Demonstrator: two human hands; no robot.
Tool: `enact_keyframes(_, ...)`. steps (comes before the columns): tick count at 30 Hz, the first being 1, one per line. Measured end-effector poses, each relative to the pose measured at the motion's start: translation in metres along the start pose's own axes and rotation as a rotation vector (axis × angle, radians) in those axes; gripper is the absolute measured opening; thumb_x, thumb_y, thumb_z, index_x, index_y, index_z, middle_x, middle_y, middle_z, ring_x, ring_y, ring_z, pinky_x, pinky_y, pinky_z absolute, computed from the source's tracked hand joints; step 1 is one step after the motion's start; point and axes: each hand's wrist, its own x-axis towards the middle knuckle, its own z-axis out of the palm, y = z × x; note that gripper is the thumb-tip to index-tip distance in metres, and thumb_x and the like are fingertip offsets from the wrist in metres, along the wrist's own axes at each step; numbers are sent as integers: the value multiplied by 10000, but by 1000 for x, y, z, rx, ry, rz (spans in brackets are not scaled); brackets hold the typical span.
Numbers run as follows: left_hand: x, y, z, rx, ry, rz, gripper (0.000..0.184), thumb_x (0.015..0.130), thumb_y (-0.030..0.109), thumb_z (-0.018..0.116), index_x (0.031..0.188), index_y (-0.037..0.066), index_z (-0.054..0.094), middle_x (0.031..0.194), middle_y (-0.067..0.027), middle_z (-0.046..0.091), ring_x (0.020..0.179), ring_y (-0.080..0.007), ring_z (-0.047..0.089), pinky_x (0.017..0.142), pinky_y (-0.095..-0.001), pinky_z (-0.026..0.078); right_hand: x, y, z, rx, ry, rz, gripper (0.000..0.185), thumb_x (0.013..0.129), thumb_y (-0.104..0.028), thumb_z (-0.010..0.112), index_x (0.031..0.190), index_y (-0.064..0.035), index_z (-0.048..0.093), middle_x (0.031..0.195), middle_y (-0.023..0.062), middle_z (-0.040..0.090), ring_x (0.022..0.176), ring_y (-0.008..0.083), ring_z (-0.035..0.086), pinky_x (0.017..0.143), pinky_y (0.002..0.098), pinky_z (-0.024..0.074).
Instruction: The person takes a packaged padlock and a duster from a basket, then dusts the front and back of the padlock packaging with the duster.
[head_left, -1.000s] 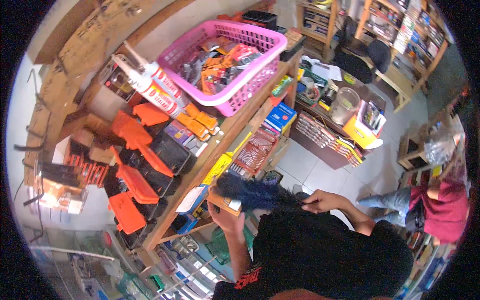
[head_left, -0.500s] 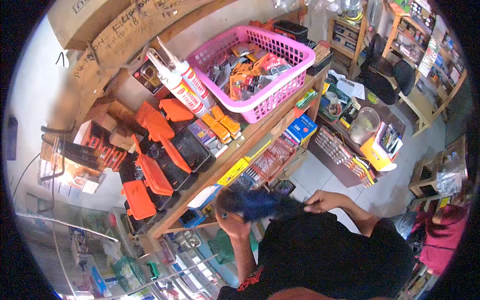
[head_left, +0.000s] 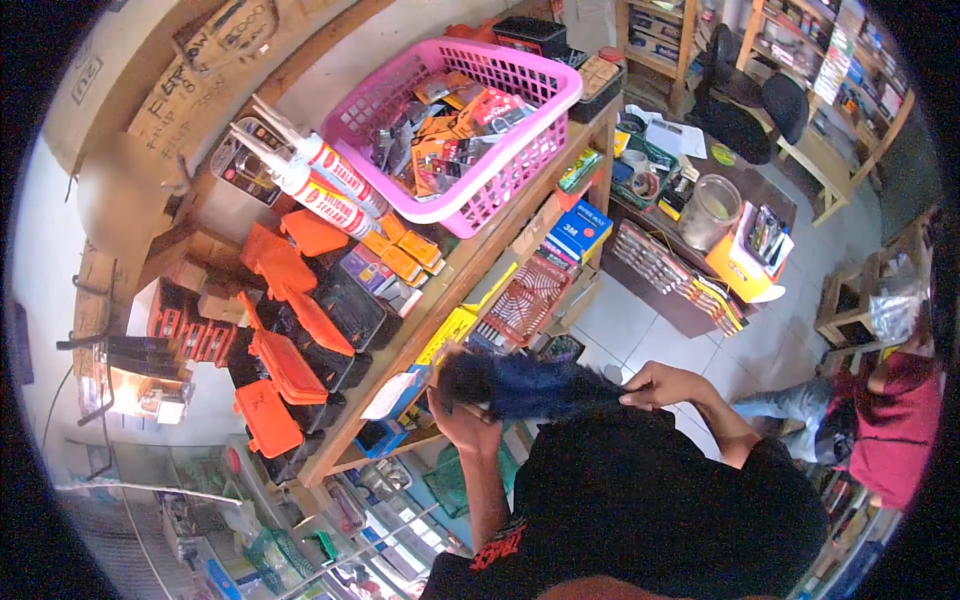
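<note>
dark fuzzy bundle [head_left: 530, 388] / blue-black, browner at left end, outline blurred / elongated, stretched roughly crosswise, held at both ends / below the pink basket [head_left: 425, 211] in view, well apart from it

One dark blue-and-black item [head_left: 535, 388], blurred, held at one end in the left hand [head_left: 465, 418] and pinched at the other by the right hand [head_left: 660, 387]. Wooden shelf [head_left: 490, 264], bearing one pink basket [head_left: 445, 211] of packaged goods [head_left: 455, 130], two sealant tubes [head_left: 335, 207] and several orange lids [head_left: 285, 365]. Beyond: clear jar [head_left: 710, 212] on dark table [head_left: 767, 190]; person in dark red top [head_left: 905, 425].
</note>
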Motion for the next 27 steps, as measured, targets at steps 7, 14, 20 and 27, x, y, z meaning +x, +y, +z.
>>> enact_keyframes(7, 23, -10, -16, 341, -136, -92, 611, 977, 579, 356, 1415, 172, 484, 1419, -89, 521, 1291, -309, 492, 1111, -500, 333, -23, 7, 4, 0, 141, 57, 451, 999, -310, 590, 652, -31, 515, 545, -30, 439, 527, 73, 413, 504, 292, 361)
enact_keyframes(14, 24, -20, 1, 176, -69, -234, 563, 1013, 503, 324, 1447, 167, 450, 1470, -70, 471, 1342, -290, 427, 1153, -502, 243, -30, 11, 12, 67, 196, 60, 475, 1002, -330, 583, 649, -38, 456, 545, -47, 377, 520, 79, 352, 485, 312, 308)
enact_keyframes(20, 26, -21, -11, 265, -172, -198, 496, 1020, 421, 361, 1395, 120, 480, 1412, -87, 518, 1316, -304, 447, 1145, -517, 254, -31, 6, 19, 150, 238, 116, 486, 1009, -335, 566, 644, -44, 432, 540, -54, 361, 510, 76, 342, 472, 297, 302)
enact_keyframes(27, 20, -34, 5, 258, 19, -194, 458, 1006, 458, 464, 1319, 127, 518, 1238, -91, 609, 1179, -290, 562, 1028, -474, 425, -50, -13, 0, 252, 207, 72, 462, 1004, -298, 583, 609, -81, 480, 518, -68, 389, 457, 44, 348, 417, 265, 274)
